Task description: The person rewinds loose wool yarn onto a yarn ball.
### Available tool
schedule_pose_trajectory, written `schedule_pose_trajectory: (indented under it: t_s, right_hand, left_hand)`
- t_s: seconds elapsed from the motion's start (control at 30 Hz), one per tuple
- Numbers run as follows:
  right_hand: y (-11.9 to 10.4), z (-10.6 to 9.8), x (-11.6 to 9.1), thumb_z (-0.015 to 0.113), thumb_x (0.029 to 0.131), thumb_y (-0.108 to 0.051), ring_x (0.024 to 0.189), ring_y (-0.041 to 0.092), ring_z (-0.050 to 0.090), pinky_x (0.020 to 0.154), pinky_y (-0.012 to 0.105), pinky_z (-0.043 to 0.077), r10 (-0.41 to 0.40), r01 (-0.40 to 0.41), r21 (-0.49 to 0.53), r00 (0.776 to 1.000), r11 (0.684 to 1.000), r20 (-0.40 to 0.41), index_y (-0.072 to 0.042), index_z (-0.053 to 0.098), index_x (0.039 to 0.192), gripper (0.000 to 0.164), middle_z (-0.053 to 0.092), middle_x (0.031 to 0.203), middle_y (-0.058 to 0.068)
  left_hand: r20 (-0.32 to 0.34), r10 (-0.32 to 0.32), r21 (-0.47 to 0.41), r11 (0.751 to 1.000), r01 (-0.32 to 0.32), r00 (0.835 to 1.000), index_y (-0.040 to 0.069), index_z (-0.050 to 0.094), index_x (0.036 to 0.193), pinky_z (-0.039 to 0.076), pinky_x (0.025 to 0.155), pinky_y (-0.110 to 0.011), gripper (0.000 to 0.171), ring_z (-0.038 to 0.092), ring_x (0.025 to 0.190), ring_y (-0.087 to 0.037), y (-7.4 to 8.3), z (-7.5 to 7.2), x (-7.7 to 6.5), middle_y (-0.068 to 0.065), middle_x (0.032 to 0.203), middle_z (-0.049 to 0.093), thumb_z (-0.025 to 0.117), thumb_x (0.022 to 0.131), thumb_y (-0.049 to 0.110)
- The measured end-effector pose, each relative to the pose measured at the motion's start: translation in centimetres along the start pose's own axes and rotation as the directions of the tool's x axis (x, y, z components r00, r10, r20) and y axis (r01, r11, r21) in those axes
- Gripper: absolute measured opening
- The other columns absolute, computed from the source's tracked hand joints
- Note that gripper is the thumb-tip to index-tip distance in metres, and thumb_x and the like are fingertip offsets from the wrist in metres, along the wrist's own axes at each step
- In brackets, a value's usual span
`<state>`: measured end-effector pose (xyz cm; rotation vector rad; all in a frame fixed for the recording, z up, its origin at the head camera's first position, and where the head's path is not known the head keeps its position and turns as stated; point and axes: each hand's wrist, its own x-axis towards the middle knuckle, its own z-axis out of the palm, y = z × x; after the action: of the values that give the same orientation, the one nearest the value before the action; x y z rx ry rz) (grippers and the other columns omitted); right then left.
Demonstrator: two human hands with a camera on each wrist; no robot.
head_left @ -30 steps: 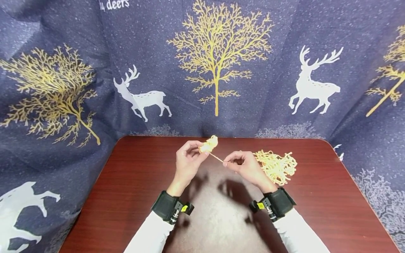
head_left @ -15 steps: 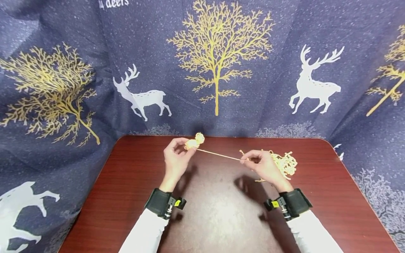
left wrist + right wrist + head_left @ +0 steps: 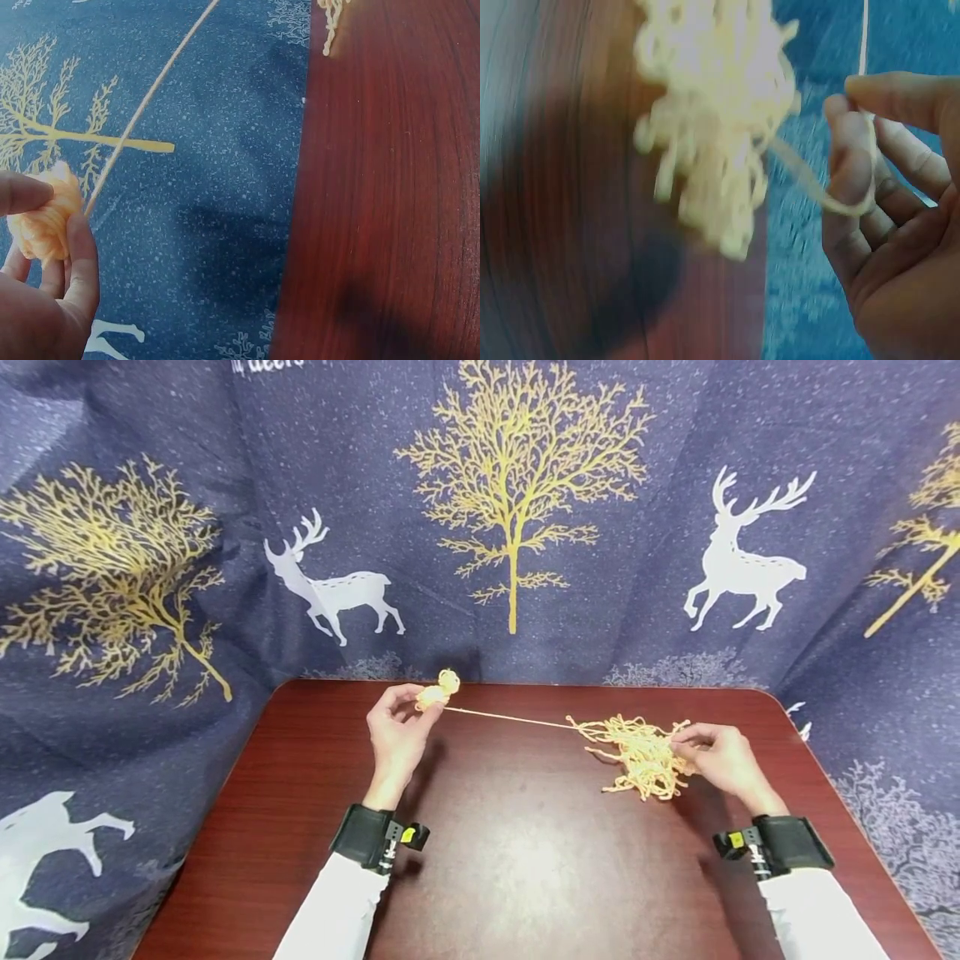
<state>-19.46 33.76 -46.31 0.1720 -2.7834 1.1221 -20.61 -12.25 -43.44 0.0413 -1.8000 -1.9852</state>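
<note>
A small wound bundle of pale yellow yarn [image 3: 46, 225] is pinched between the thumb and fingers of my left hand [image 3: 397, 731], above the table's far left part. From it a taut strand [image 3: 506, 718] runs right to my right hand [image 3: 723, 764]. In the right wrist view, thumb and forefinger of the right hand [image 3: 904, 187] pinch that strand. Past the pinch, the strand loops below the fingers and back toward a loose tangle of yarn [image 3: 641, 760]. This tangle lies on the table just left of the right hand.
The dark red wooden table [image 3: 300, 827] reaches a dark blue cloth [image 3: 450, 527] printed with trees and deer, hanging behind it. Black wrist straps with small cameras sit on both wrists.
My right hand has moved far to the right, past the tangle, drawing out a longer strand. The left hand with the wound yarn has shifted left.
</note>
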Motion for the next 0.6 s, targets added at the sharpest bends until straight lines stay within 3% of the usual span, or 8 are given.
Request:
schedule_pose_trajectory:
  t_s: [0.17,0.33,0.47,0.6]
  right_hand:
    - [2.1,-1.6,-0.3,0.077,0.087,-0.012,0.068,0.024,0.07,0.058,0.036,0.054,0.062,-0.06,-0.205,0.998,0.977,0.003,-0.002,0.077,0.095,0.012,0.074,0.077,0.009]
    - [2.3,-2.0,-0.4,0.071,0.084,-0.016,0.084,0.047,0.068,0.062,0.054,0.051,0.127,-0.111,-0.373,0.992,0.921,0.019,-0.004,0.076,0.096,0.018,0.075,0.088,0.014]
    - [-0.2,-1.1,-0.1,0.068,0.084,-0.014,0.088,0.051,0.065,0.064,0.057,0.049,0.046,-0.056,-0.375,0.998,0.925,-0.035,-0.003,0.075,0.099,0.02,0.073,0.097,0.022]
    - [-4.0,0.8,0.5,0.071,0.091,-0.019,0.081,0.037,0.068,0.068,0.055,0.051,-0.074,0.059,-0.288,0.996,0.956,-0.042,-0.007,0.078,0.098,0.015,0.075,0.098,0.018]
  left_hand:
    - [0.015,0.002,-0.003,1.0,-0.002,1.0,-0.009,0.066,0.104,0.058,0.075,-0.023,0.033,0.067,0.082,-0.014,0.0,0.3,-0.1,-0.014,0.097,0.069,0.082,0.075,-0.01]
    - [0.084,0.016,-0.021,1.0,-0.015,0.996,-0.009,0.066,0.104,0.059,0.076,-0.024,0.033,0.067,0.083,-0.014,0.3,1.0,-0.7,-0.012,0.097,0.069,0.082,0.074,-0.011]
    - [0.174,0.051,-0.047,0.998,-0.043,0.984,-0.01,0.065,0.104,0.059,0.075,-0.024,0.033,0.067,0.085,-0.015,0.6,1.6,-1.2,-0.017,0.1,0.069,0.081,0.075,-0.013]
    - [0.262,0.098,-0.07,0.994,-0.083,0.96,-0.012,0.064,0.106,0.061,0.074,-0.028,0.033,0.066,0.086,-0.016,1.2,2.3,-1.8,-0.021,0.103,0.066,0.079,0.077,-0.015]
